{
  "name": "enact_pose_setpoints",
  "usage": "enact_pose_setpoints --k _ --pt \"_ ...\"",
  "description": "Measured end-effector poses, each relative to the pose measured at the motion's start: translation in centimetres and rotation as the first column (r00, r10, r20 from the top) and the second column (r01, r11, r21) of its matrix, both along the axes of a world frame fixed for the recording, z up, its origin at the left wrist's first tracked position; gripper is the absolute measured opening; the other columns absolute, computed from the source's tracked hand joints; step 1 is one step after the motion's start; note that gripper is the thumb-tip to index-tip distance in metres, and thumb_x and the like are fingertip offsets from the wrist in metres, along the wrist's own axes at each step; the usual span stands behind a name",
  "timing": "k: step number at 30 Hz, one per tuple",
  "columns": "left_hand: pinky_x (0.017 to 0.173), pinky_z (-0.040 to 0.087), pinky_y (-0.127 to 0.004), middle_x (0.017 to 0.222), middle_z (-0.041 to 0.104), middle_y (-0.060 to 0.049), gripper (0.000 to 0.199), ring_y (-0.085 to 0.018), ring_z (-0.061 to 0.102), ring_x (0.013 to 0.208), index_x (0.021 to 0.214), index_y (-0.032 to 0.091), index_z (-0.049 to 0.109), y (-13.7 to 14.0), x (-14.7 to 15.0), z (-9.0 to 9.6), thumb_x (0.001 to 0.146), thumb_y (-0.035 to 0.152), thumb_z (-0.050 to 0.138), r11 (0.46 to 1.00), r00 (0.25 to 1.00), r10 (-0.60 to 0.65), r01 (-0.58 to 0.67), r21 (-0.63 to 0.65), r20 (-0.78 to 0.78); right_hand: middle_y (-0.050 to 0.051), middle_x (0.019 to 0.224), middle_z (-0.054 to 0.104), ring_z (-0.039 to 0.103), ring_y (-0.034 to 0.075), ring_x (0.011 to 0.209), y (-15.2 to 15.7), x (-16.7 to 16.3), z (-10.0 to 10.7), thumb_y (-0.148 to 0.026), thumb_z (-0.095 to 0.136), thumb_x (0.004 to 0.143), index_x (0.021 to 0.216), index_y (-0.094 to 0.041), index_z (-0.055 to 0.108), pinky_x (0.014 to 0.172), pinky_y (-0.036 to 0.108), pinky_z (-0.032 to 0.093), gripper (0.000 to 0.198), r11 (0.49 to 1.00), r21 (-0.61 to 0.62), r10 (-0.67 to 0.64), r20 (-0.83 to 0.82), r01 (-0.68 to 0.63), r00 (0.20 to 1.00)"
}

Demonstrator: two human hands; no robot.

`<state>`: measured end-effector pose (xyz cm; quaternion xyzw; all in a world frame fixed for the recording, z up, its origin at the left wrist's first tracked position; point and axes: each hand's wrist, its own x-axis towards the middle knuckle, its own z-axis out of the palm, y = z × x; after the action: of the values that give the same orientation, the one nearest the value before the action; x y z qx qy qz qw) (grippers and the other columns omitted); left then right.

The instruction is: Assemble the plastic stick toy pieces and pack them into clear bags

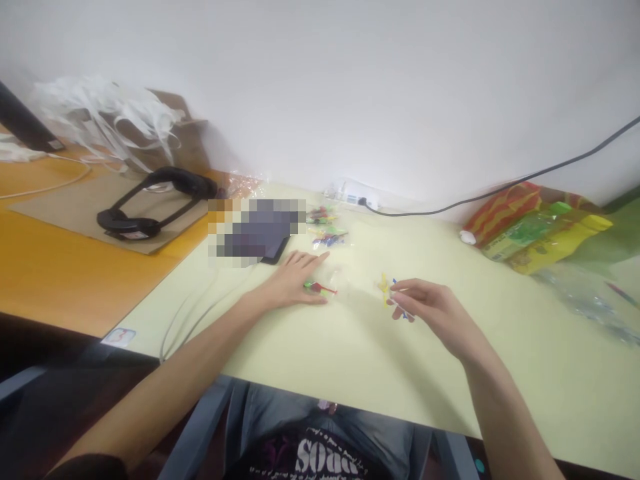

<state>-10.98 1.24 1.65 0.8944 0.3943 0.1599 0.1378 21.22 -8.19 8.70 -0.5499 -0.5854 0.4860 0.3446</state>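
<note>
My left hand (293,280) lies flat on the pale yellow table (310,350), its fingers spread and its thumb stretched out. Between thumb and forefinger lies a small red and green plastic piece (320,288); whether the hand touches it I cannot tell. A clear bag seems to lie just beside it. Above the table, my right hand (433,303) is closed in a pinch on a small yellow and blue plastic piece (385,288), partly hidden by the fingers. Beyond my left hand are several small colourful plastic pieces in clear bags (327,227).
A tablet (275,248), partly pixelated, lies left with a pale cable. Farther left, a black headset-like frame (160,200) rests on cardboard. A power strip (353,195) with a dark cable sits by the wall. Colourful packets (550,237) and clear bags (585,300) lie right.
</note>
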Motion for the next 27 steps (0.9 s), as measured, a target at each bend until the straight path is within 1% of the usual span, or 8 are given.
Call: enact_pose_setpoints --k 5,8,11,14,16,20,23,27 --pt "0.115 0.031 -0.048 0.146 0.053 -0.011 0.108 -0.035 0.044 0.133 0.164 0.028 0.023 0.0 0.0 -0.2 0.078 0.073 0.072 1.000 1.000 -0.011 0.010 0.009 0.010 0.011 0.106 0.073 0.069 0.019 0.073 0.6 -3.0 -2.3 -0.050 0.079 0.083 0.112 -0.020 0.073 0.062 0.031 0.047 0.042 0.985 -0.130 0.059 -0.379 -0.117 0.923" --pt "0.114 0.031 -0.048 0.147 0.052 -0.012 0.107 -0.035 0.044 0.133 0.163 0.028 0.024 0.1 -0.1 -0.4 0.078 0.072 0.072 1.000 1.000 -0.006 0.006 0.023 0.010 0.011 0.114 0.072 0.068 0.017 0.075 0.3 -4.0 -3.1 -0.048 0.080 0.083 0.120 -0.022 0.068 0.064 0.030 0.048 0.047 0.976 -0.193 -0.002 -0.488 -0.106 0.873" --pt "0.115 0.031 -0.047 0.149 0.051 -0.012 0.106 -0.035 0.043 0.133 0.163 0.026 0.024 0.2 -0.1 -0.4 0.080 0.073 0.070 1.000 1.000 -0.005 0.005 0.020 0.000 0.010 0.118 0.073 0.065 0.013 0.072 0.0 -4.4 -3.7 -0.047 0.080 0.085 0.107 -0.022 0.066 0.062 0.027 0.048 0.037 0.968 -0.243 -0.075 -0.538 -0.070 0.840" --pt "0.115 0.031 -0.047 0.149 0.051 -0.012 0.107 -0.035 0.043 0.133 0.163 0.026 0.024 0.2 -0.1 -0.4 0.080 0.074 0.070 1.000 1.000 -0.004 0.004 0.018 -0.003 0.010 0.118 0.074 0.061 0.008 0.062 -0.2 -4.7 -4.4 -0.049 0.076 0.088 0.100 -0.020 0.066 0.053 0.022 0.044 0.032 0.952 -0.302 -0.136 -0.558 -0.048 0.819" --pt "0.114 0.031 -0.047 0.149 0.051 -0.012 0.107 -0.035 0.044 0.133 0.163 0.026 0.024 0.2 -0.1 -0.3 0.080 0.072 0.071 1.000 1.000 -0.003 0.003 0.019 -0.003 0.010 0.114 0.075 0.062 0.008 0.061 -0.2 -4.8 -4.8 -0.051 0.073 0.090 0.100 -0.019 0.066 0.055 0.022 0.047 0.034 0.945 -0.326 -0.170 -0.572 -0.033 0.802" --pt "0.114 0.032 -0.047 0.147 0.053 -0.013 0.106 -0.035 0.044 0.133 0.163 0.025 0.025 0.2 -0.1 -0.3 0.080 0.071 0.072 1.000 1.000 0.005 -0.005 0.017 -0.008 0.012 0.118 0.074 0.073 0.015 0.085 -0.1 -4.9 -4.4 -0.047 0.078 0.086 0.106 -0.019 0.067 0.082 0.028 0.057 0.036 0.943 -0.324 -0.144 -0.600 -0.074 0.787" --pt "0.114 0.032 -0.046 0.146 0.054 -0.012 0.107 -0.035 0.044 0.133 0.163 0.026 0.024 0.3 -0.1 -0.4 0.079 0.072 0.071 1.000 1.000 0.001 -0.001 0.014 0.005 0.012 0.125 0.071 0.073 0.018 0.098 0.0 -4.6 -3.5 -0.032 0.084 0.079 0.113 -0.020 0.065 0.095 0.032 0.056 0.041 0.958 -0.260 -0.052 -0.567 -0.119 0.822" --pt "0.114 0.033 -0.046 0.145 0.054 -0.011 0.109 -0.034 0.045 0.132 0.163 0.027 0.025 0.3 0.0 -0.2 0.076 0.068 0.076 1.000 1.000 0.015 -0.015 0.008 0.011 0.011 0.114 0.073 0.074 0.020 0.090 0.1 -3.9 -3.0 -0.033 0.069 0.090 0.117 -0.021 0.057 0.088 0.039 0.058 0.032 0.990 -0.111 0.052 -0.317 -0.092 0.947"
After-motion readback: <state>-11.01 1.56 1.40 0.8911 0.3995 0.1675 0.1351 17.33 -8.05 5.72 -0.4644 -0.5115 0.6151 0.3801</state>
